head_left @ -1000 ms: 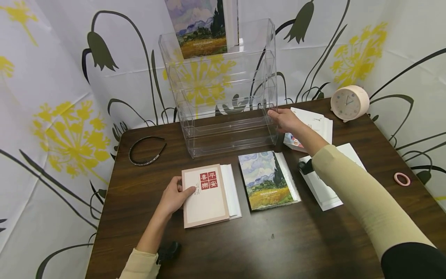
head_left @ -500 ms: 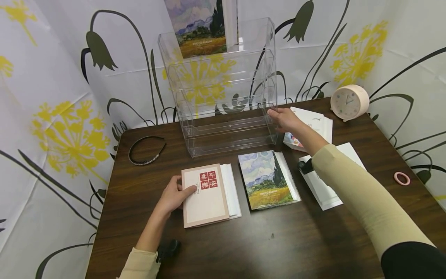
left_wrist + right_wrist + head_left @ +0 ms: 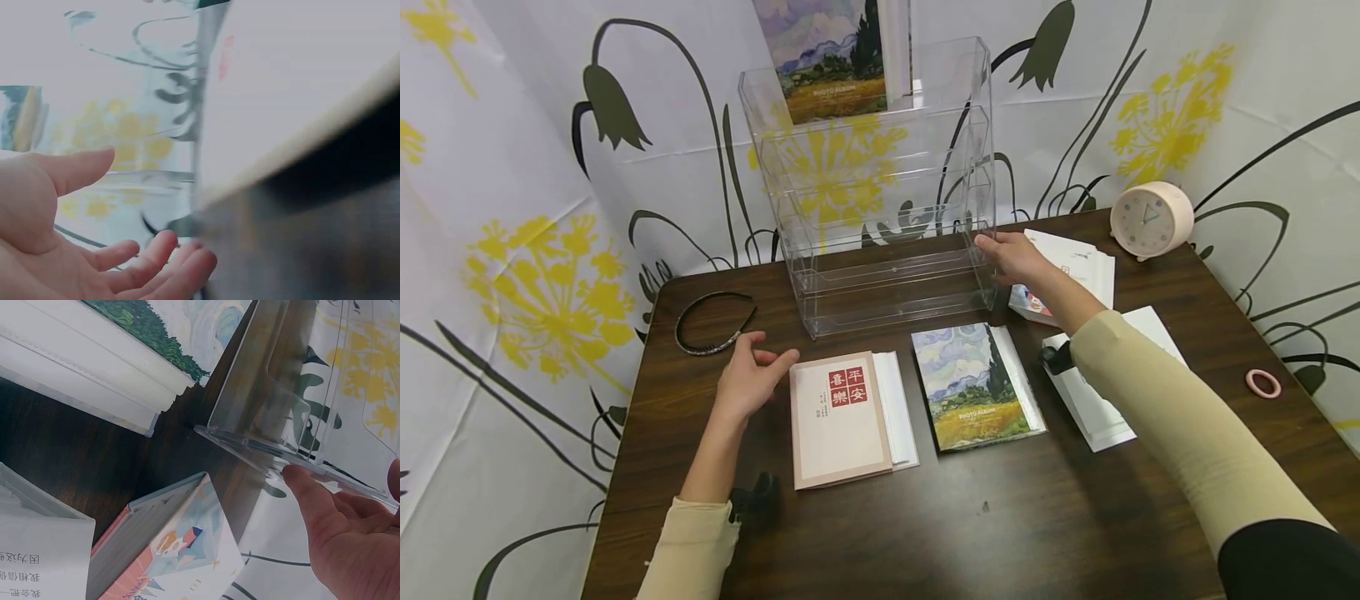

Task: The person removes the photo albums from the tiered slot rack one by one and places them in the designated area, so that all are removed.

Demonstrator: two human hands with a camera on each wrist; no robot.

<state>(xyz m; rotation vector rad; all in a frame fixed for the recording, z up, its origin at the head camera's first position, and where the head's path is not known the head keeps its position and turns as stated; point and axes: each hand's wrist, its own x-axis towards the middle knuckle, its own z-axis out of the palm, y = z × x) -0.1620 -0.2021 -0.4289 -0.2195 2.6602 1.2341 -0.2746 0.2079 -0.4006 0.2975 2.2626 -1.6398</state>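
My left hand [image 3: 750,377] is loosely spread at the upper left corner of a cream photo album [image 3: 842,446] with red characters. In the left wrist view the palm and relaxed fingers of the left hand [image 3: 81,231] hold nothing, beside the blurred album. With thumb and fingers at its lower edge, my right hand [image 3: 1018,260] grips the right side of a clear tiered display rack [image 3: 895,271]; the right wrist view shows the thumb against the panel. A painted landscape album [image 3: 973,383] lies in front of the rack. Another landscape album [image 3: 833,71] stands in the top tier.
A black headband [image 3: 715,347] lies at the left. Beside and under my right arm are an illustrated white album [image 3: 1078,258] and a white one [image 3: 1101,425]. A pink clock [image 3: 1150,221] stands at the back right, and a pink ring [image 3: 1264,384] lies near the right edge.
My left hand has let go of the cream album's left edge and moved up and left to its corner. The albums, the rack and my right hand have stayed in place.
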